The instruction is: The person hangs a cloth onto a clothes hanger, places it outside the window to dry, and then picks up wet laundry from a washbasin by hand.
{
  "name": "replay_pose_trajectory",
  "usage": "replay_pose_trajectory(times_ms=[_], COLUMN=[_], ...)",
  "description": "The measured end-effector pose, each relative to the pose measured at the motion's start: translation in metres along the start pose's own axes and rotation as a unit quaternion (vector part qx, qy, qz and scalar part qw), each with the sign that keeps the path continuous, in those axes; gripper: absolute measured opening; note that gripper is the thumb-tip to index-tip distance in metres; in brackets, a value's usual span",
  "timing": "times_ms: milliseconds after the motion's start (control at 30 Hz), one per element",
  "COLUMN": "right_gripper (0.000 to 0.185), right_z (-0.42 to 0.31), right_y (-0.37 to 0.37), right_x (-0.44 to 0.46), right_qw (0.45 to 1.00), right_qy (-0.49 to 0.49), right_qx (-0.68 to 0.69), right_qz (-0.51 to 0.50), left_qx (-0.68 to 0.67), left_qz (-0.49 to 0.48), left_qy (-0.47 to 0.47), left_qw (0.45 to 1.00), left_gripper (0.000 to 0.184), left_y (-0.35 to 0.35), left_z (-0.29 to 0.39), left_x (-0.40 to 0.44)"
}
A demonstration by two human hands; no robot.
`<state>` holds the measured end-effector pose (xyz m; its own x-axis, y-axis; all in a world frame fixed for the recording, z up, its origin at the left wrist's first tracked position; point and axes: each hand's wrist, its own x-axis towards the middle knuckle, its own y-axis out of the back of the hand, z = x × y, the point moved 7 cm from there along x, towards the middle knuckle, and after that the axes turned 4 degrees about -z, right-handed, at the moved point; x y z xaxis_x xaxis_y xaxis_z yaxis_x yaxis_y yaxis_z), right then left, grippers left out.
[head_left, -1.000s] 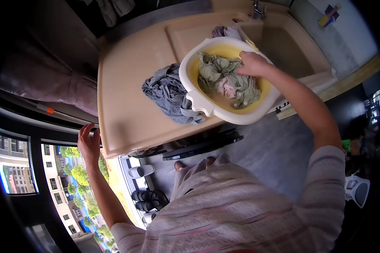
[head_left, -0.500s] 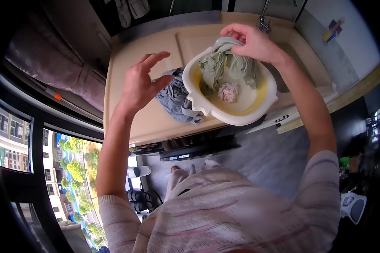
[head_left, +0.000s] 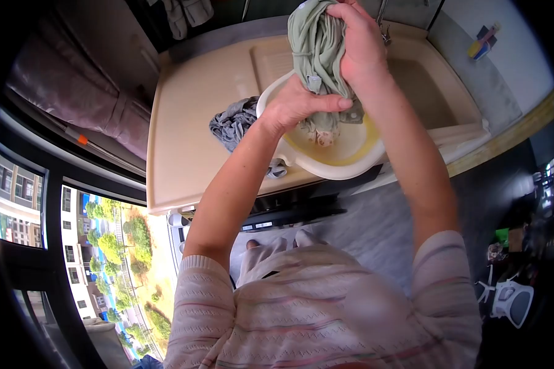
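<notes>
The green cloth (head_left: pixel 317 46) hangs bunched and wet-looking above the white and yellow basin (head_left: pixel 351 163). My right hand (head_left: pixel 362 46) grips its upper part. Around its lower part is my left hand (head_left: pixel 298 104), thumb stretched across the front and the other fingers hidden behind the cloth. The cloth's lower end hangs into the basin, where a small pink cloth (head_left: pixel 324 136) lies in cloudy water. Left of the basin, the dark blue-grey cloth (head_left: pixel 232 123) is heaped on the beige counter (head_left: pixel 191 129), partly behind my left forearm.
The sink (head_left: pixel 425 92) is to the right of the basin, with a faucet (head_left: pixel 385 34) at its back. A purple and yellow object (head_left: pixel 483 44) is on the right wall. A window (head_left: pixel 114 264) is at the left, and a white chair-like object (head_left: pixel 512 302) stands at the lower right.
My right hand has lifted the green cloth up out of most of the basin. My left hand has come from the left side, over the counter, onto the cloth's lower part.
</notes>
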<state>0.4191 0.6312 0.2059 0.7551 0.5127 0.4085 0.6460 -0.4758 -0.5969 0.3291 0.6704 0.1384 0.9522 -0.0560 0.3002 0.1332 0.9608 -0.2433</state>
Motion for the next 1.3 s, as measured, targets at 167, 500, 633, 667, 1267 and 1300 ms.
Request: replay_pose_trajectory(times_ms=[167, 500, 633, 667, 1267, 1300], right_gripper=[0.027, 0.080, 0.068, 0.066, 0.111, 0.114], right_z=[-0.016, 0.005, 0.007, 0.008, 0.008, 0.005], right_y=[0.037, 0.010, 0.027, 0.028, 0.004, -0.004], right_x=[0.019, -0.053, -0.045, -0.043, -0.022, -0.028], right_qw=[0.997, 0.818, 0.927, 0.948, 0.902, 0.858], right_qy=[-0.046, 0.023, 0.015, 0.020, -0.156, -0.134], right_qx=[-0.036, -0.505, -0.337, -0.287, 0.033, 0.073], right_qz=[-0.052, -0.274, -0.164, -0.136, -0.402, -0.491], left_qx=[0.164, 0.394, 0.085, 0.026, -0.357, -0.383], left_qz=[0.195, 0.105, 0.080, 0.046, -0.084, -0.103], left_qy=[0.014, 0.034, -0.016, -0.003, 0.124, 0.113], left_qw=[0.967, 0.913, 0.993, 0.999, 0.922, 0.911], left_gripper=[0.041, 0.059, 0.065, 0.066, 0.042, 0.045], left_y=[0.036, 0.020, 0.030, 0.026, -0.058, -0.069], left_z=[0.003, 0.040, 0.025, 0.019, -0.037, -0.037], left_x=[0.001, 0.014, 0.012, 0.011, -0.009, -0.010])
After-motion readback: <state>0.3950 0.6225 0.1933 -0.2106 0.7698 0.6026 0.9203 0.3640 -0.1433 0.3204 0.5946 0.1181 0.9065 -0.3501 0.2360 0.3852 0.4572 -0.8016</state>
